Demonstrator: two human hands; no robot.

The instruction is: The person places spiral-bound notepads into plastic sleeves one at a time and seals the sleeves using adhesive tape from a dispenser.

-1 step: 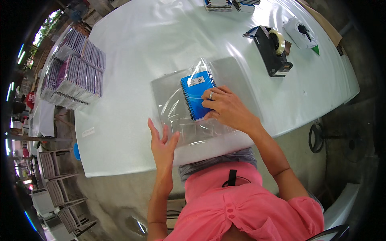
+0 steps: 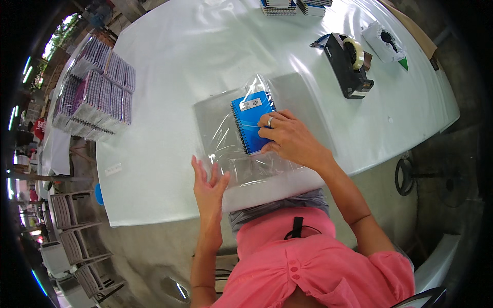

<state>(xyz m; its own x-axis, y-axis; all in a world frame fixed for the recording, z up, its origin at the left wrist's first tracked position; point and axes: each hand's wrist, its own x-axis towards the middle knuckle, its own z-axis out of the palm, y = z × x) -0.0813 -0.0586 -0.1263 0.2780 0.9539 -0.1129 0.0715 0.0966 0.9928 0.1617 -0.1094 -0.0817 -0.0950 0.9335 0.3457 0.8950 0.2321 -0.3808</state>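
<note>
A blue spiral notebook (image 2: 250, 122) with a small white label lies slightly tilted on clear plastic film (image 2: 226, 149), its wire binding along the left. Part of the film rises over the notebook's top end. My right hand (image 2: 291, 137), with a ring on one finger, has its fingers curled onto the notebook's right edge; the fingertips are partly hidden. My left hand (image 2: 209, 187) stands at the film's lower left edge, its fingers apart and nothing in them.
Tall stacks of spiral notebooks (image 2: 97, 95) stand at the left of the white table (image 2: 159, 169). A black tape dispenser (image 2: 344, 66) and a white plastic packet (image 2: 382, 41) are at the far right. More notebooks (image 2: 280, 7) sit at the far edge.
My left hand has shifted very slightly toward me. The right hand and the notebook have hardly moved.
</note>
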